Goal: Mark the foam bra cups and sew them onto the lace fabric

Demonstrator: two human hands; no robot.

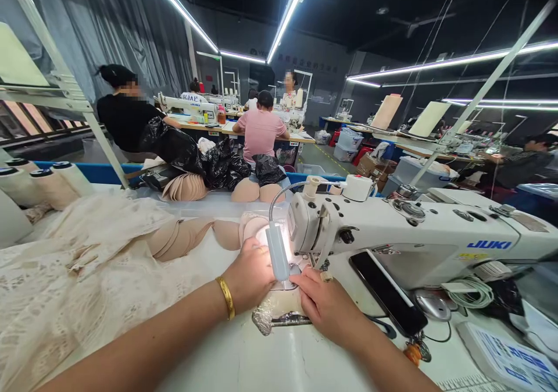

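Observation:
My left hand [253, 273], with a gold bracelet on the wrist, is at the sewing machine's needle area. Its fingers are closed on the edge of a beige bra cup [253, 228]; the lamp hides the fingertips. My right hand [325, 299] rests on the machine bed below the needle, index finger stretched out to the left and thumb apart from it. A white JUKI sewing machine [418, 235] reaches in from the right. Its grey gooseneck lamp [278, 252] glows between my hands and covers part of the stitching spot.
Cream lace fabric [87, 264] is heaped at left, beside stacked beige cups [174, 239]. A black phone [387, 293], coiled cable [468, 293] and white box [508, 351] lie at right. Thread cones [70, 180] stand at left. Co-workers [261, 125] sit at machines beyond.

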